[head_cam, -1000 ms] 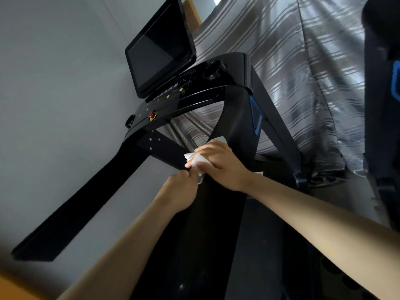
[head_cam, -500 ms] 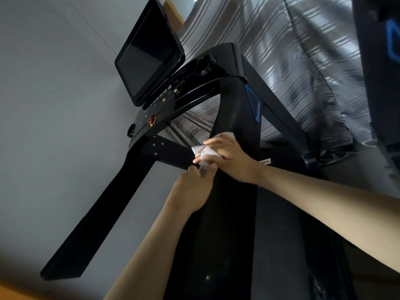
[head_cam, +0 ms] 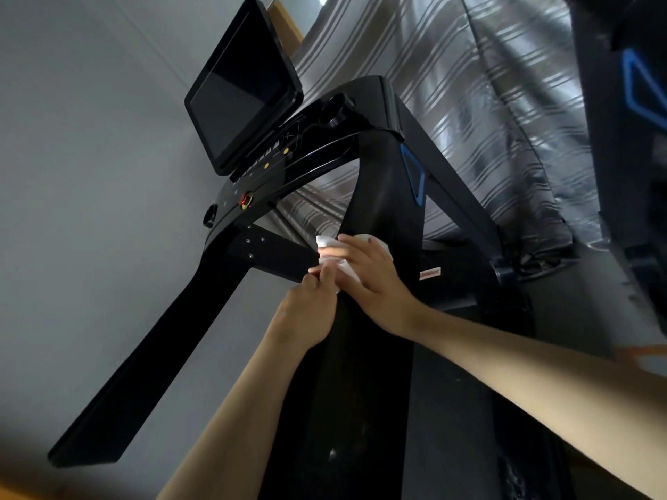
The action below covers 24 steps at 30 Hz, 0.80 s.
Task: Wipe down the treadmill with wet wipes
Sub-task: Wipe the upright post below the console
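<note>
Counts: one treadmill [head_cam: 382,196], one wet wipe [head_cam: 326,243], two bare hands, one dark screen [head_cam: 238,92], one red knob [head_cam: 247,201].
Wet wipe: white and crumpled, at the centre of the frame, lying on the treadmill's black right rail.
Right hand [head_cam: 371,279]: reaches in from the lower right, palm down, fingers spread flat over the wipe and pressing it to the rail.
Left hand [head_cam: 306,315]: comes up from the bottom centre, fingers curled, tips pinching the wipe's lower edge (just beside the right hand).
Backdrop: striped grey curtain [head_cam: 469,66], upper right.
</note>
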Each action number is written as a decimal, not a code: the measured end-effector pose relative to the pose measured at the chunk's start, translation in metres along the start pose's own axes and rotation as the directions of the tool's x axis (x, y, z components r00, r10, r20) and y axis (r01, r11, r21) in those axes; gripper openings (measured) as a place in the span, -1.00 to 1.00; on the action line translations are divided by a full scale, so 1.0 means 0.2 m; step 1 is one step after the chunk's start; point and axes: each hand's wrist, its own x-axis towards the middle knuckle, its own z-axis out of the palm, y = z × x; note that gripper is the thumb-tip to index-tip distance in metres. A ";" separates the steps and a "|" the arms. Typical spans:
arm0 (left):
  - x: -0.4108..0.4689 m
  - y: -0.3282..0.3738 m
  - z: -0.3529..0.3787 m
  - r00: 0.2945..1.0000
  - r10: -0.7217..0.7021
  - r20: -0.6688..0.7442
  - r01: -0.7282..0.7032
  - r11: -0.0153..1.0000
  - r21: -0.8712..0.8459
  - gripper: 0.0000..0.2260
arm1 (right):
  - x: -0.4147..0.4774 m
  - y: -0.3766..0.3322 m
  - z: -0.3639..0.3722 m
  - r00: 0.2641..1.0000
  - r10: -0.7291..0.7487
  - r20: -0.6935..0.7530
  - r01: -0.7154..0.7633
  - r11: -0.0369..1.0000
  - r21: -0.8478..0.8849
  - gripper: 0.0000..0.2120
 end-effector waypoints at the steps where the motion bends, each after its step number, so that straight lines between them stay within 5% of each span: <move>1: 0.00 0.01 0.00 1.000 0.011 -0.002 -0.011 1.000 0.010 -0.60 | -0.01 0.00 0.00 1.000 0.000 -0.007 0.000 1.000 0.018 -0.62; 6: 0.01 0.00 0.00 0.999 -0.035 -0.005 0.034 0.995 -0.089 -0.62 | 0.06 0.06 -0.03 0.997 0.007 -0.078 -0.006 1.000 0.015 -0.68; 12: 0.00 0.01 0.00 0.993 -0.111 0.045 0.118 0.972 -0.203 -0.44 | -0.01 0.02 0.00 0.988 0.127 -0.084 -0.120 0.989 0.083 -0.43; 24: 0.01 0.00 0.00 0.998 -0.058 0.005 0.059 0.993 -0.107 -0.55 | -0.03 -0.06 0.01 0.965 0.236 -0.117 -0.201 0.946 0.256 -0.72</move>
